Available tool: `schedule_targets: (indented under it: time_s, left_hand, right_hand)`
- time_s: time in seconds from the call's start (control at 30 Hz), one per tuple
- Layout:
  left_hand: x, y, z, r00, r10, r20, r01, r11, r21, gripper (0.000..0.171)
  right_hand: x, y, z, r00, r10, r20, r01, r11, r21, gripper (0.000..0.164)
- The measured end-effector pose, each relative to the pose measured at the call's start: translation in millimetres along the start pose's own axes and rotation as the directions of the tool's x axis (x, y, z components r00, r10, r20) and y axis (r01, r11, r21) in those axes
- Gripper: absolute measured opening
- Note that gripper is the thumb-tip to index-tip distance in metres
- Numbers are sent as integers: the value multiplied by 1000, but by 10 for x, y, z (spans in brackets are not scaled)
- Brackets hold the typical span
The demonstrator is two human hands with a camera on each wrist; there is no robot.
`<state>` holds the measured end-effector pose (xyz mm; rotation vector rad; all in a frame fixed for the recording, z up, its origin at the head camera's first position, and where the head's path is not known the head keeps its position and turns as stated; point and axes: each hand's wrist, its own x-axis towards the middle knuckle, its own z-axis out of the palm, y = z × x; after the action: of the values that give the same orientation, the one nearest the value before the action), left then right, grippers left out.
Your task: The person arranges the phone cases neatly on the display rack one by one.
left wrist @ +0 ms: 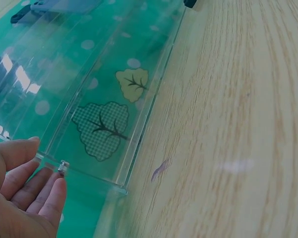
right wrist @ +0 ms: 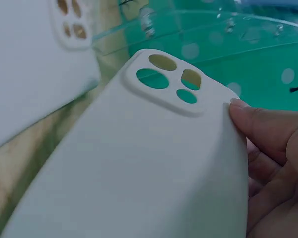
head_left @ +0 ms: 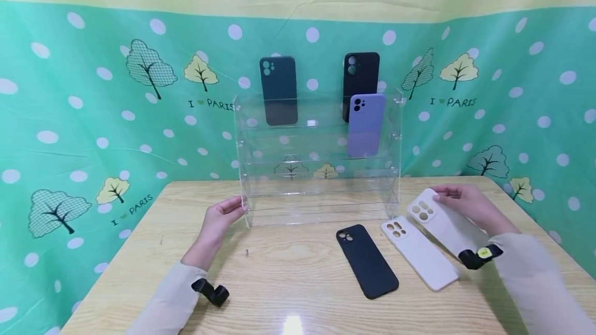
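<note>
My right hand (head_left: 465,203) pinches a white phone case (right wrist: 124,163) at its top edge, thumb on the back face. The case is tilted, camera cutouts end raised, over the right side of the table. Beside it, a second white phone case (head_left: 421,255) and a black phone case (head_left: 368,262) lie on the table. My left hand (head_left: 221,221) touches the left side panel of a clear tiered display stand (head_left: 321,216), near a small metal fastener (left wrist: 63,167); its fingers look loosely extended. In the stand are a dark green case (head_left: 280,87), a black case (head_left: 365,71) and a purple case (head_left: 366,125).
The wooden table (head_left: 288,273) carries everything. Behind it and along both sides hangs a green curtain (head_left: 186,133) with dots and trees. A small purplish mark (left wrist: 160,170) shows on the wood near the stand.
</note>
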<state>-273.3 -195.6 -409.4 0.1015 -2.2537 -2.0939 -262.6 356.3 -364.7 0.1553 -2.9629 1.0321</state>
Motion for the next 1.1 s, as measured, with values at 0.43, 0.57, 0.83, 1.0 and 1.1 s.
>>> schedule_targets:
  time_s: [0.43, 0.57, 0.83, 1.0, 1.1]
  left_hand:
    - [-9, 22, 0, 1000, 0, 9, -1, 999, 34, 45]
    - [-15, 20, 6, 1000, -1, 0, 1, 1000, 17, 44]
    - [-3, -4, 4, 1000, -15, 1, 15, 1000, 23, 45]
    - [-8, -10, -5, 1000, -25, 6, 25, 999, 35, 45]
    - [-8, -7, 0, 1000, -18, 5, 17, 999, 29, 44]
  right_hand:
    - [-42, -426, -355, 1000, -13, -13, 14, 987, 162, 56]
    - [-60, -545, -419, 1000, -12, -27, 17, 981, 196, 58]
    - [-79, -835, -544, 997, -38, -61, 54, 958, 282, 44]
    - [-52, -1137, -574, 994, -46, -94, 74, 945, 318, 43]
    - [-29, -1339, -566, 989, -77, -124, 117, 926, 360, 40]
